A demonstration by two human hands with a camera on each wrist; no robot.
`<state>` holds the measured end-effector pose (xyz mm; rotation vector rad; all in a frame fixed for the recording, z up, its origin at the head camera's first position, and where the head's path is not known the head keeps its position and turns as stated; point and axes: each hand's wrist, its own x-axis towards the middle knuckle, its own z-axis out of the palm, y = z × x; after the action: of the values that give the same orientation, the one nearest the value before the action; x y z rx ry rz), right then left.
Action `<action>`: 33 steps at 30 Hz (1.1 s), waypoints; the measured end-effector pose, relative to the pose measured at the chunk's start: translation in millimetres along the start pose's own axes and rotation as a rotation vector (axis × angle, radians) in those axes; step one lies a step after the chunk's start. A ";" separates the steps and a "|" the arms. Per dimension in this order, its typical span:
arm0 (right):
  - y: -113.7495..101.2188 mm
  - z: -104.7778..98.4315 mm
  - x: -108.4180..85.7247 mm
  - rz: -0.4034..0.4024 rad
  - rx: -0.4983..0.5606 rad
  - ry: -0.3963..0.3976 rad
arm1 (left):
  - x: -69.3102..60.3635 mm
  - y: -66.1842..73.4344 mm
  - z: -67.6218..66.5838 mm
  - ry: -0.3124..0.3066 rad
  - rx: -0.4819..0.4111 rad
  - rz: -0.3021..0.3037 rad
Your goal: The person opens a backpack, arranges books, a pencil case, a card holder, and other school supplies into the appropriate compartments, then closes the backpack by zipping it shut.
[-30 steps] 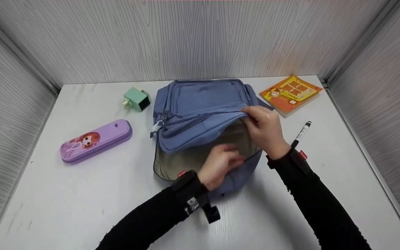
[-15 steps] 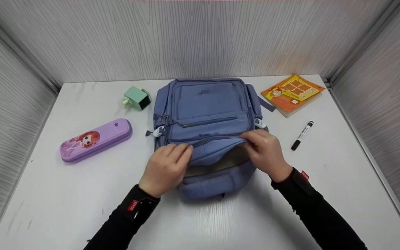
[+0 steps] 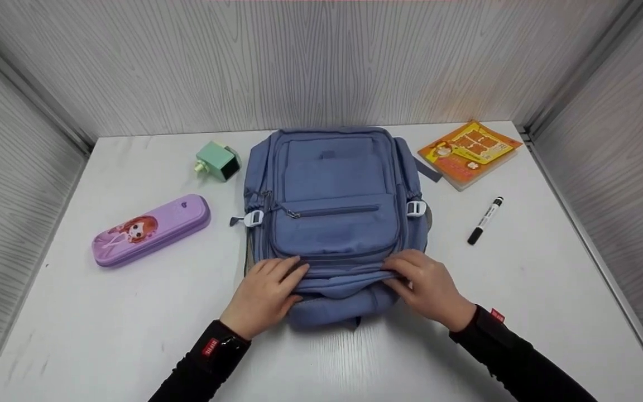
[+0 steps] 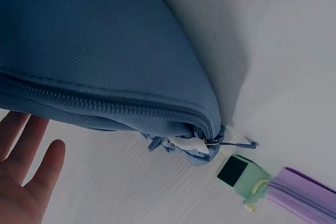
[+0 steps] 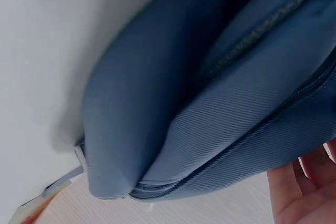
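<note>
A blue backpack (image 3: 335,223) lies on its back on the white table, its front pockets up and its top flap folded toward the person. My left hand (image 3: 263,296) rests on the left of the flap; in the left wrist view its thumb and fingers (image 4: 39,135) look straight and spread beside the zipper. On the right, my right hand (image 3: 430,285) pinches the flap's edge, fingers above and thumb below. In the right wrist view its fingers lie partly behind the blue fabric (image 5: 220,114). The inside of the main compartment is hidden.
Left of the backpack lie a purple pencil case (image 3: 154,229) and a small mint-green box-shaped object (image 3: 218,159). An orange booklet (image 3: 466,153) and a black-and-white marker (image 3: 486,220) are on the right. Wood-grain panels (image 3: 321,61) enclose the table's back and sides.
The raised flap has come down toward me, covering the beige lining. My left hand left the opening, took the flap's left side, then loosened its fingers. My right hand moved down with the edge.
</note>
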<state>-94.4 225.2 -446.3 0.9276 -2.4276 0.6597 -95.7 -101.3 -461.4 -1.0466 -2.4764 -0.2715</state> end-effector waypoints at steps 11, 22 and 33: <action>40.3 -12.9 16.7 0.214 0.176 0.207 | -6.9 5.7 8.7 0.057 -0.029 -0.039; 174.3 -34.8 56.8 1.068 0.211 0.122 | -5.1 8.2 10.0 0.039 -0.071 -0.070; 236.9 -16.6 46.9 1.243 0.143 -0.068 | -6.5 5.6 9.6 0.004 -0.067 -0.082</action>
<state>-288.3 368.0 -470.5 -0.6840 -2.8408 1.1820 -90.7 -98.3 -472.9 -0.9709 -2.5260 -0.3842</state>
